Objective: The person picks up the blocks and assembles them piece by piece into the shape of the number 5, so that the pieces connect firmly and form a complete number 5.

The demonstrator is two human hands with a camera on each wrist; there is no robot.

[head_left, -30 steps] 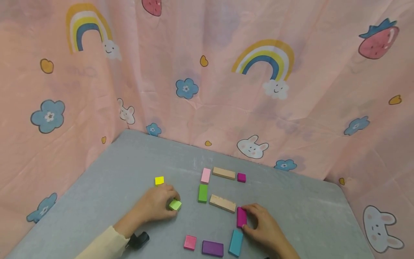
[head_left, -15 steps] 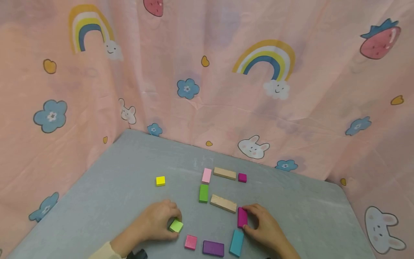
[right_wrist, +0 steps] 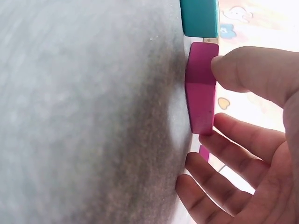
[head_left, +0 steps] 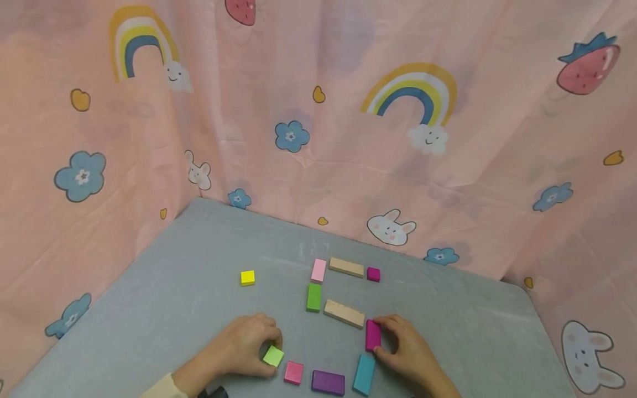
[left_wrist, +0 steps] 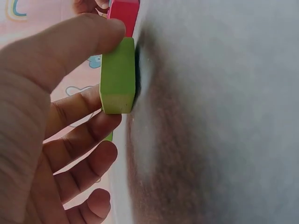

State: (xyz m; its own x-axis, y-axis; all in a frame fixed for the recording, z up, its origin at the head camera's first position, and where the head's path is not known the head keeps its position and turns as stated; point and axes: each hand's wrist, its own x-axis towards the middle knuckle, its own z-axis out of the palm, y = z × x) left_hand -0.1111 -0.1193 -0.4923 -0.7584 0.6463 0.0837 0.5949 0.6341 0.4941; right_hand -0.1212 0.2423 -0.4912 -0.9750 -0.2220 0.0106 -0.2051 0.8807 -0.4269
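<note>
My left hand (head_left: 249, 344) pinches a light green block (head_left: 273, 356) between thumb and fingers, just left of a pink-red square block (head_left: 293, 372). In the left wrist view the green block (left_wrist: 117, 74) sits low, near the tabletop; whether it touches is hard to tell. My right hand (head_left: 412, 354) holds a magenta block (head_left: 372, 335) by its two ends, thumb on the near one. In the right wrist view this block (right_wrist: 202, 88) lies on the table close to a teal block (right_wrist: 200, 17). A purple block (head_left: 328, 382) lies between the pink-red and teal ones.
Two natural wood blocks, one far (head_left: 346, 267) and one nearer (head_left: 344, 314), lie mid-table. Around them are a light pink block (head_left: 318, 271), a green block (head_left: 313, 298) and a small magenta cube (head_left: 374, 274). A yellow block (head_left: 247, 278) stands apart at left. A printed curtain (head_left: 298, 182) encloses the table.
My left hand has carried the light green block toward the near side, from close to the yellow block to beside the pink-red one. The right hand stays on the magenta block.
</note>
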